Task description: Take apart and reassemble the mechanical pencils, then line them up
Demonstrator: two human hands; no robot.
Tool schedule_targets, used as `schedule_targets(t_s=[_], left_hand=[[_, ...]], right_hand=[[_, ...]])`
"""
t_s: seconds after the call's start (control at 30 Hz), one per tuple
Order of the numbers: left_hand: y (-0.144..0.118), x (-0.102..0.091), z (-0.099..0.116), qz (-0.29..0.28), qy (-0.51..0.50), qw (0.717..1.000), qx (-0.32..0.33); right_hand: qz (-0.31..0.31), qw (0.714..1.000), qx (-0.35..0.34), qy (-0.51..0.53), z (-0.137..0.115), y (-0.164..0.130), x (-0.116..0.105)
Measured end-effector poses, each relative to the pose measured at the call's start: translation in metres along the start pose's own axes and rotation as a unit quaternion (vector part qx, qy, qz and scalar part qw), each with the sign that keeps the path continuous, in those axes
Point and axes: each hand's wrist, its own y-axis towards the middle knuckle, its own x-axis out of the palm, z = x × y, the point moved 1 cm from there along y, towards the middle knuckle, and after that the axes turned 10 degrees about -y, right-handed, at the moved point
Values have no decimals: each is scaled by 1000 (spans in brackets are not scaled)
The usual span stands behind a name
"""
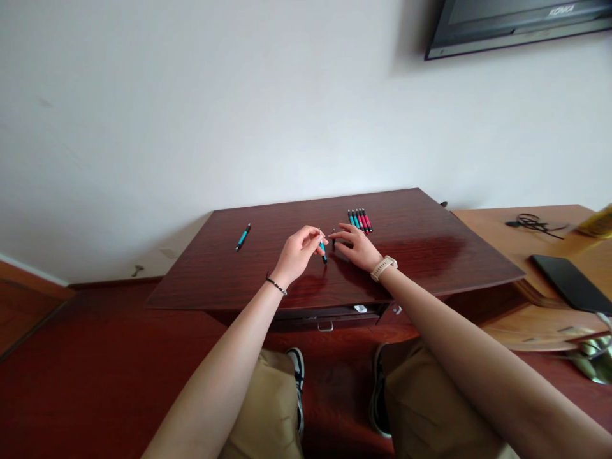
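A teal pen (323,250) with a black end points down at the table, pinched between the fingertips of my left hand (297,250). Just to its right is my right hand (356,247), its fingers stretched out and apart above the tabletop. A small dark piece (333,240) shows by those fingertips; I cannot tell what it is or whether they touch it. Beyond my right hand, several teal and pink-red pens (359,220) lie side by side in a row. Another teal pen (243,238) lies alone on the left part of the table.
The dark red wooden table (201,280) stands against a white wall, with a drawer handle (326,327) below its front edge. To the right, a lighter wooden desk (482,229) holds a black cable (533,223) and a flat black device (571,280). A television (516,29) hangs above.
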Motion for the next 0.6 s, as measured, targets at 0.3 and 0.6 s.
schedule_targets(t_s=[0.3, 0.6], left_hand=[[1, 0, -2, 3, 10, 1000, 3], [2, -1, -7, 8, 17, 1000, 10]], right_hand=[[-24, 999, -30, 4, 2, 5, 5], [59, 979, -2, 197, -30, 5, -28]])
